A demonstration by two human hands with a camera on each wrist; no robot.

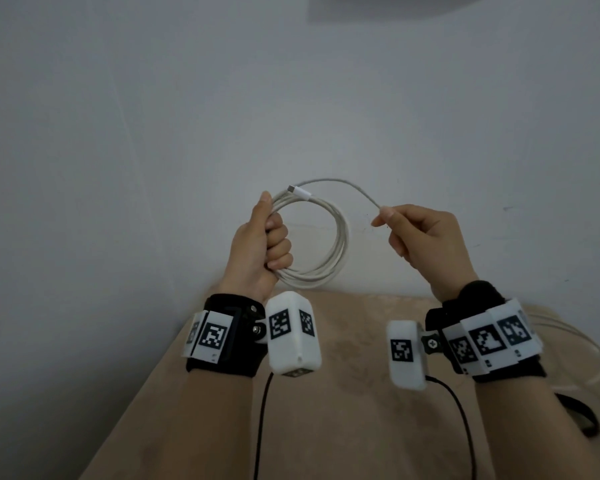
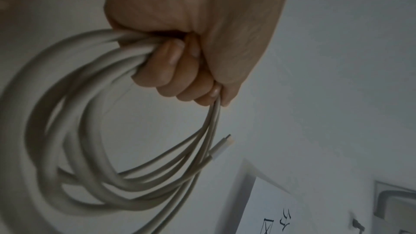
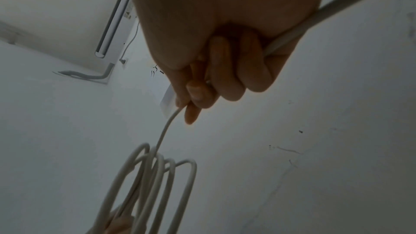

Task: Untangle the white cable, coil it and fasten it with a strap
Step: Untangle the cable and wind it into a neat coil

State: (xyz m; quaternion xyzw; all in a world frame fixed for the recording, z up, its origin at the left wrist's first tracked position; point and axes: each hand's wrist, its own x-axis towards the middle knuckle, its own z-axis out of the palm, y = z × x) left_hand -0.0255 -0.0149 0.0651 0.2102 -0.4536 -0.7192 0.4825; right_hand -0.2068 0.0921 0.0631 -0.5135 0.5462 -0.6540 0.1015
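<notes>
The white cable (image 1: 340,244) is wound into several round loops held in the air before a pale wall. My left hand (image 1: 264,244) grips the left side of the coil (image 2: 74,131) in a fist, thumb up along it. A USB-C plug (image 1: 300,192) pokes out at the coil's top, also visible as the plug (image 2: 221,146) in the left wrist view. From the top a free length arcs right to my right hand (image 1: 388,220), which pinches the cable (image 3: 166,127) between thumb and forefinger; the rest runs through the palm. No strap can be identified for certain.
A beige table (image 1: 343,393) lies below my hands, against the wall. A white cord (image 1: 589,344) and a dark looped band (image 1: 579,414) lie on its right side. Black leads hang from the wrist cameras. An air conditioner (image 3: 112,24) sits high on the wall.
</notes>
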